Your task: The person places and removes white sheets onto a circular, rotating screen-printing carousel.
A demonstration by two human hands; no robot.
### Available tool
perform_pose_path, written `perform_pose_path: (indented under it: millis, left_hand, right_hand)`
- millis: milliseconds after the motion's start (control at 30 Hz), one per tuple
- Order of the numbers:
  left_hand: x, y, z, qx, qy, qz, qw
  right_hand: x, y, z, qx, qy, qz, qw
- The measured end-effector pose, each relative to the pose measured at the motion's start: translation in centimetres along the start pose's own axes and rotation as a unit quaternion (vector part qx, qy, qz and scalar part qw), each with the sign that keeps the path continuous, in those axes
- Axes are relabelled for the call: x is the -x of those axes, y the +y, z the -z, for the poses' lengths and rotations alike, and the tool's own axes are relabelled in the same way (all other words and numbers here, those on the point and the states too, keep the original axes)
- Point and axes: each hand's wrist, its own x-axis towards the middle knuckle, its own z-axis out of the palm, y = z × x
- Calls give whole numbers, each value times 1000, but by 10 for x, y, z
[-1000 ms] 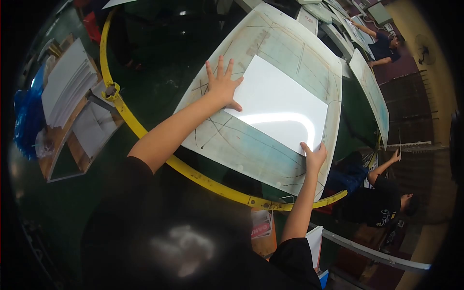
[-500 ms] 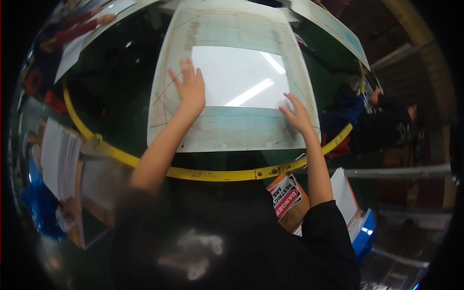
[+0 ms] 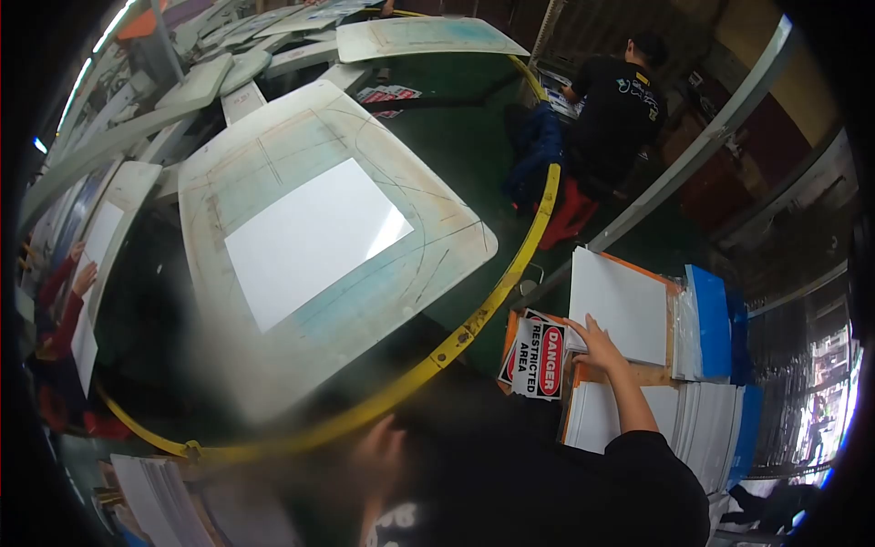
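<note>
My right hand (image 3: 600, 348) is stretched out to the right, its fingers apart, at the edge of a stack of white sheets (image 3: 618, 296). Just left of its fingertips lie printed signs (image 3: 540, 357) reading "DANGER RESTRICTED AREA". My left hand (image 3: 383, 448) is low in front of my body and smeared by motion. A single white sheet (image 3: 314, 239) rests on a pale, stained platen (image 3: 214, 196) of a round machine, with neither hand on it.
A yellow curved rail (image 3: 444, 356) runs between me and the platen. More platens (image 3: 428, 38) stand around the machine. One person (image 3: 620, 105) sits at the back right; another person's hands (image 3: 84, 278) touch a sheet at left. White stacks (image 3: 157, 492) stand at lower left.
Both hands have left the white sheet on the platen. My right hand has moved to the stacks at right, my left hand back toward my body. The view has turned right.
</note>
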Motion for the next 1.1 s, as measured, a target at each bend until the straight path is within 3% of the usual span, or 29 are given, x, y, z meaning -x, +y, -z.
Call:
perform_pose_path:
  millis: [33, 67, 200, 300, 400, 467, 567, 600, 700, 800, 1000, 1100]
  left_hand:
    - [-5, 14, 1, 8, -15, -14, 1000]
    - [-9, 18, 1, 14, -16, -39, 999]
    - [-29, 35, 13, 0, 4, -16, 1000]
    - [-35, 41, 22, -3, 48, -64, 997]
    - [-33, 43, 23, -15, 50, -66, 996]
    - [-27, 39, 18, -19, 51, -64, 996]
    - [-24, 28, 8, -76, 14, -98, 992]
    - [-21, 29, 8, -62, -36, -50, 996]
    - [-20, 39, 8, -47, -58, -59, 995]
    - [-20, 33, 4, -39, -68, -65, 995]
    - [-26, 44, 1, -59, -101, -91, 989]
    - [-34, 59, -7, -28, -172, -89, 981]
  right_hand:
    - [-4, 12, -10, -49, 4, 8, 999]
    - [0, 12, -7, 25, 59, 47, 997]
    - [6, 7, 10, 17, 45, 31, 998]
    - [7, 16, 9, 20, 84, 76, 993]
    - [16, 7, 26, 17, 34, 49, 998]
    - [20, 14, 13, 22, 92, 91, 991]
    - [26, 8, 8, 4, 114, 62, 992]
    - [28, 5, 7, -5, 110, 38, 993]
    - [25, 20, -24, 47, 290, 93, 951]
    - [30, 21, -27, 30, 402, 51, 914]
    - [66, 13, 30, 45, 538, 39, 841]
    - [96, 2, 68, 86, 601, 54, 793]
